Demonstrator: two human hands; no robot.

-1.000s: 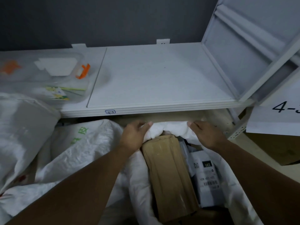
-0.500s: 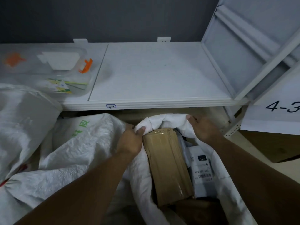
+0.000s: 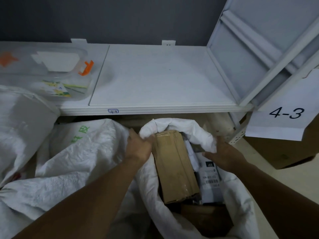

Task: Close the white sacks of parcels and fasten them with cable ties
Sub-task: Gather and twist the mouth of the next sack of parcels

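An open white woven sack (image 3: 183, 128) stands below me with its rim rolled outward. Inside lie a long brown taped parcel (image 3: 174, 166) and a white parcel with a barcode label (image 3: 209, 180). My left hand (image 3: 138, 145) grips the rolled rim on the left side, next to the brown parcel. My right hand (image 3: 224, 154) holds the rim on the right, thumb inside the mouth. No cable tie is visible.
A second white sack (image 3: 82, 157) with green print lies to the left, another (image 3: 20, 128) beyond it. A white shelf (image 3: 160, 80) labelled 4-3 runs above, with a clear plastic box (image 3: 51, 71) with orange clips. A cardboard box (image 3: 283, 152) sits at right.
Both hands have come lower and nearer along the sack's rim, the right one furthest. The rolled rim now rises higher over the brown parcel's far end.
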